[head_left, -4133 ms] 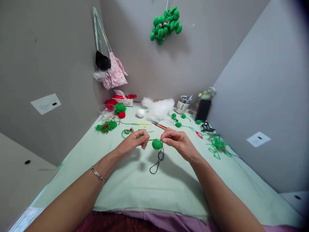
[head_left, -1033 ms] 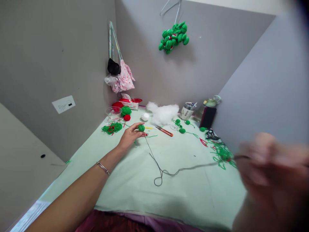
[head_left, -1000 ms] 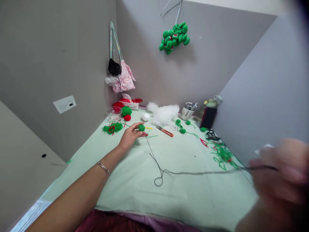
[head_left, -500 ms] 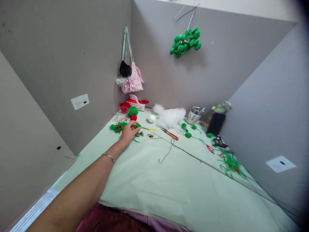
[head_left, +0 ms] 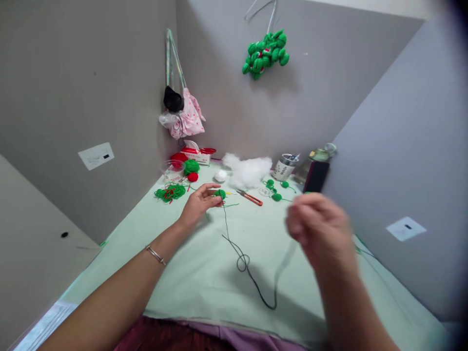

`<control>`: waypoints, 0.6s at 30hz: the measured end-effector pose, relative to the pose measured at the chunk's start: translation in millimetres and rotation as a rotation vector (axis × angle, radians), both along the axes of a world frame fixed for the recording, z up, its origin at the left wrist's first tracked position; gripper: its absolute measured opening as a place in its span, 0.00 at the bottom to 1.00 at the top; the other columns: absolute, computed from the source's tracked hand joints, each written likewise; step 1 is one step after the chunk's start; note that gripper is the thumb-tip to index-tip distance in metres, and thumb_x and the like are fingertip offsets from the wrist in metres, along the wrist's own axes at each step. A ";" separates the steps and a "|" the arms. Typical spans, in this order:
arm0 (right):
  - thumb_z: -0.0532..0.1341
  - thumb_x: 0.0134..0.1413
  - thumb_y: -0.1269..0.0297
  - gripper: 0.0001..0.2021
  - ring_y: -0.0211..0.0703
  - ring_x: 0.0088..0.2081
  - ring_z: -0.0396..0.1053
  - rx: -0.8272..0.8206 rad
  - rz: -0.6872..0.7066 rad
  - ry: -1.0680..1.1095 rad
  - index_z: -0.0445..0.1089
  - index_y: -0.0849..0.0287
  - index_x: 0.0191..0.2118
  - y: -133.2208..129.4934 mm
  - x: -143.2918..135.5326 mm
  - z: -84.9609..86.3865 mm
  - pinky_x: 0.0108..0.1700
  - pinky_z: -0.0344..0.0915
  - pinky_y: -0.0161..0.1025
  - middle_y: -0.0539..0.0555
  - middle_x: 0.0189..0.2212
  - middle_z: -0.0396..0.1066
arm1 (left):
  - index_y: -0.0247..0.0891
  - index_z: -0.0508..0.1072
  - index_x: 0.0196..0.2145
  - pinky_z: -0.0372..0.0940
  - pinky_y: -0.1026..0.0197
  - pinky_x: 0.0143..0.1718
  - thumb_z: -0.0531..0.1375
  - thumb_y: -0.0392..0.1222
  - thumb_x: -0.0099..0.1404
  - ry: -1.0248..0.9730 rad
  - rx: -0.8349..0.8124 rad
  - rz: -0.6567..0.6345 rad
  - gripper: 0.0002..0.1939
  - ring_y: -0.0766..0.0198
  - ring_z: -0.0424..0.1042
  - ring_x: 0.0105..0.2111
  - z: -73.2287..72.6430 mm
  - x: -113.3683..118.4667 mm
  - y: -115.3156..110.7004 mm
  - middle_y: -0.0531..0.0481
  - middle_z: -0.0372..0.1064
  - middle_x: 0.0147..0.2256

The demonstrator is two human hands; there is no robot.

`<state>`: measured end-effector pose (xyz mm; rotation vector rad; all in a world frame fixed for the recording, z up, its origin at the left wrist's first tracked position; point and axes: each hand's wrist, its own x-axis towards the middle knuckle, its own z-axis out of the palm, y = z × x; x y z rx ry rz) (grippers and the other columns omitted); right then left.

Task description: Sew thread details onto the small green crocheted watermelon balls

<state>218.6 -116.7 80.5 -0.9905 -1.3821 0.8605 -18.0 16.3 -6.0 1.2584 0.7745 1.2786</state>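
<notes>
My left hand (head_left: pixel 197 207) is closed with thumb and fingers around a small green crocheted ball (head_left: pixel 220 193), just above the table. Dark thread (head_left: pixel 252 279) trails from that ball, curls into a loop on the cloth, and rises toward my right hand (head_left: pixel 320 231). That hand is raised at the right, its fingers pinched together and blurred, with the thread leading into it. Any needle there is too blurred to see. Behind the ball lie a yellow-handled hook (head_left: pixel 228 193) and orange thread snips (head_left: pixel 250 197).
White stuffing (head_left: pixel 250 171) lies at the back beside a white ball (head_left: pixel 220 176). Green yarn scraps (head_left: pixel 171 192), a clear tub (head_left: pixel 173 170) and yarn balls sit at left. A pen tin (head_left: pixel 285 167), phone (head_left: pixel 316 176) and small green balls (head_left: pixel 277 197) are at right.
My right hand has come into view at the right, and the thread, stretched straight before, now hangs slack and looped. My left hand has shifted slightly, showing the green ball more fully.
</notes>
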 end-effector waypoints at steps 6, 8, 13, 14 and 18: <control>0.64 0.54 0.55 0.13 0.32 0.18 0.57 -0.209 0.062 -0.090 0.74 0.60 0.36 62.0 -42.9 -45.3 0.20 0.55 0.32 0.47 0.17 0.64 | 0.39 0.74 0.43 0.69 0.53 0.48 0.68 0.45 0.56 -0.079 -0.037 -0.125 0.17 0.62 0.75 0.37 0.9 14.8 -14.5 0.48 0.74 0.40; 0.62 0.56 0.55 0.13 0.33 0.20 0.58 -0.167 0.038 -0.150 0.74 0.60 0.37 56.9 -43.6 -51.6 0.22 0.56 0.33 0.47 0.18 0.63 | 0.39 0.74 0.44 0.69 0.52 0.49 0.68 0.44 0.56 -0.086 -0.045 -0.137 0.18 0.62 0.75 0.38 1.1 16.3 -16.1 0.48 0.74 0.41; 0.61 0.58 0.60 0.09 0.38 0.30 0.63 0.016 -0.061 -0.337 0.75 0.58 0.32 50.5 -42.9 -51.7 0.30 0.59 0.35 0.53 0.30 0.70 | 0.38 0.74 0.47 0.68 0.52 0.50 0.67 0.43 0.58 -0.066 -0.015 -0.170 0.19 0.60 0.74 0.41 1.5 17.3 -18.6 0.46 0.73 0.44; 0.60 0.59 0.61 0.09 0.39 0.31 0.63 0.024 -0.061 -0.343 0.75 0.58 0.32 51.3 -43.7 -51.8 0.31 0.60 0.35 0.53 0.31 0.70 | 0.38 0.73 0.48 0.68 0.52 0.50 0.67 0.44 0.58 -0.060 -0.010 -0.171 0.20 0.60 0.75 0.41 1.2 17.6 -18.9 0.46 0.73 0.44; 0.60 0.58 0.60 0.09 0.40 0.30 0.66 -0.027 -0.010 -0.300 0.74 0.59 0.33 54.8 -47.3 -55.4 0.31 0.62 0.35 0.54 0.31 0.73 | 0.37 0.73 0.46 0.69 0.53 0.47 0.67 0.43 0.57 -0.029 -0.004 -0.140 0.19 0.60 0.75 0.38 0.7 19.2 -20.5 0.47 0.74 0.39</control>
